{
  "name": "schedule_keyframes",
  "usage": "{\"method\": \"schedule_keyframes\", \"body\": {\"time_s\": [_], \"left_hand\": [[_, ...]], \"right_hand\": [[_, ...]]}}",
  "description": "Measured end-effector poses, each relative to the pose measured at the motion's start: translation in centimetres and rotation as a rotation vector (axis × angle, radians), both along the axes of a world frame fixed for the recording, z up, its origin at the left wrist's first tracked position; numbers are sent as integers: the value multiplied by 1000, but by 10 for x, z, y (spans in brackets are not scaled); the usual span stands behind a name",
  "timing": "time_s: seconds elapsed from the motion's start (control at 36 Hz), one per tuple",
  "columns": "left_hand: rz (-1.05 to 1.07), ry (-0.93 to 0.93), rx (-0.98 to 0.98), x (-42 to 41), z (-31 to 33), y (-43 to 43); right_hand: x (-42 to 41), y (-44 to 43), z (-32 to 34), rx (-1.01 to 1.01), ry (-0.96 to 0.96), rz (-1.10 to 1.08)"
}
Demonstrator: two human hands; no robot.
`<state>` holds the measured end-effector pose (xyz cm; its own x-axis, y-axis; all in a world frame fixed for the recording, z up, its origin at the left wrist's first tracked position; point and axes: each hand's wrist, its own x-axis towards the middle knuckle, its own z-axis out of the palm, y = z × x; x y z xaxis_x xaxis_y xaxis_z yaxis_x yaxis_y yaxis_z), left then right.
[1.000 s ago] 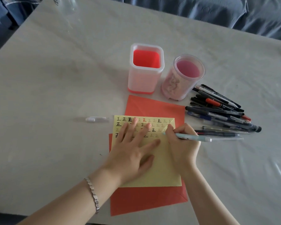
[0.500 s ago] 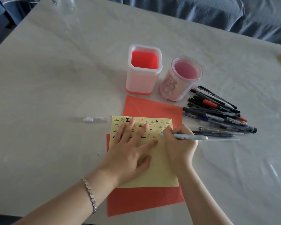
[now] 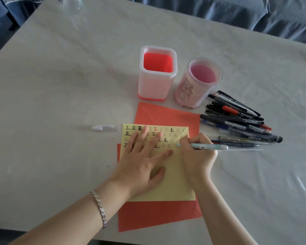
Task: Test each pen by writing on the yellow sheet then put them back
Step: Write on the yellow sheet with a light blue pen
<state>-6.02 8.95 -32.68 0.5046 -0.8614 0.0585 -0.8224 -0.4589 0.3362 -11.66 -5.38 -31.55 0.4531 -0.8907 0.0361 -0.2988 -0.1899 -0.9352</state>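
right hand [image 3: 197, 156] pinches light blue pen [image 3: 204, 146], tip on yellow sheet [image 3: 168, 181] near its right edge. left hand [image 3: 141, 163] flat, fingers spread, pressing sheet. sheet lies on red paper [image 3: 159, 214], mid desk [image 3: 60, 96]. pen pile [image 3: 240, 121] toward desk's right edge, two holders [image 3: 156, 75] behind.

The light blue pen [image 3: 207, 147], pinched in the right hand [image 3: 199, 158], makes only small writing strokes. Its tip edges toward the spread fingers of the left hand [image 3: 141, 161], then back out to the right, just beyond the index fingertip [image 3: 170, 152]. The pen's rear end, past the right knuckles, tips slightly flatter. Any fresh mark under the tip on the yellow sheet [image 3: 173, 184] is too faint to tell.
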Motion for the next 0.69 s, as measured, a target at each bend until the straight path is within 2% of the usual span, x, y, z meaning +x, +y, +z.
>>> {"method": "schedule_keyframes", "body": {"time_s": [0.25,0.39,0.5,0.56,0.69], "left_hand": [[-8,14,-11,0,0,1],[-5,23,-14,1,-1,1],[43,32,-25,2,-2,0],[102,46,-23,2,-2,0],[150,35,-20,1,-1,-1]], "right_hand": [[-1,0,-2,5,17,22],[-3,-2,8,96,-62,-2],[-14,-3,23,117,-83,106],[-23,-3,27,196,-66,172],[-35,4,31,171,92,400]]}}
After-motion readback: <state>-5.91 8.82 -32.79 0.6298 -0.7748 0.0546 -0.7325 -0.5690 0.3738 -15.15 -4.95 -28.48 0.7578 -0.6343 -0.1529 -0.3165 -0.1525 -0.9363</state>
